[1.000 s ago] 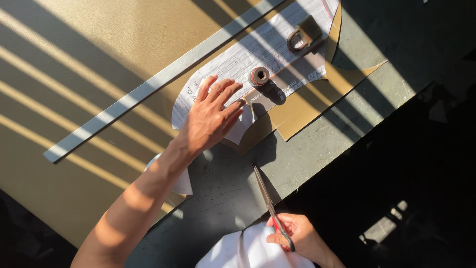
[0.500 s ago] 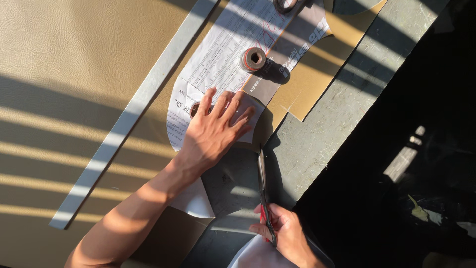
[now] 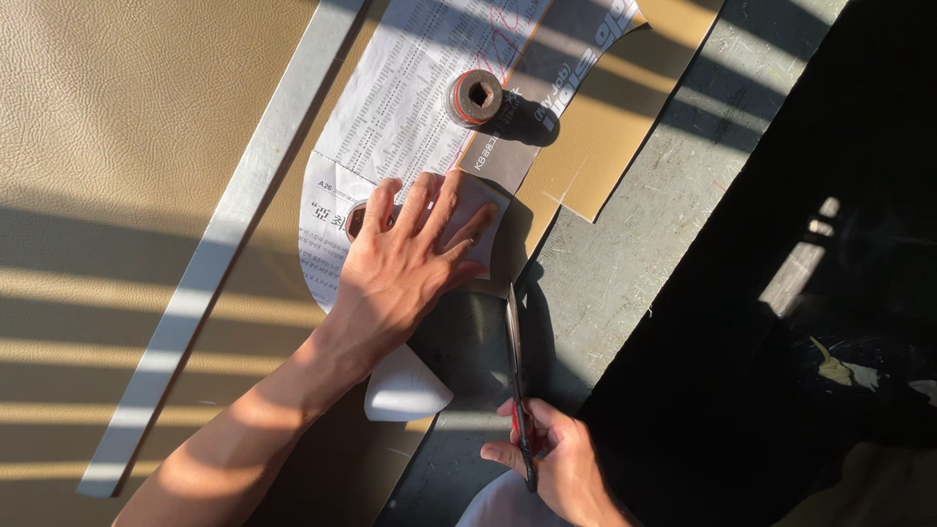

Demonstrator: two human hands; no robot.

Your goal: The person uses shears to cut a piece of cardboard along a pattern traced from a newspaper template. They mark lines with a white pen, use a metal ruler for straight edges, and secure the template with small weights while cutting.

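My left hand (image 3: pixel 410 263) lies flat, fingers spread, on a printed paper pattern (image 3: pixel 410 107) that rests on tan leather (image 3: pixel 107 146). Under its index finger a round metal weight (image 3: pixel 355 221) shows partly. A second round weight (image 3: pixel 474 98) with a square hole sits further up the paper. My right hand (image 3: pixel 556 464) is closed around the red handles of long scissors (image 3: pixel 515 361). The blades point away from me along the edge of the leather, just right of my left hand. Whether the blades are cutting the material is hidden in shadow.
A long flat metal ruler (image 3: pixel 234 224) lies diagonally on the leather to the left. The grey worktable (image 3: pixel 644 234) ends at a dark drop on the right. A curled white paper end (image 3: pixel 405 390) lies under my left wrist.
The view has shifted closer over the work. My left hand stays pressed on the pattern. The right hand with the scissors has moved up beside it.
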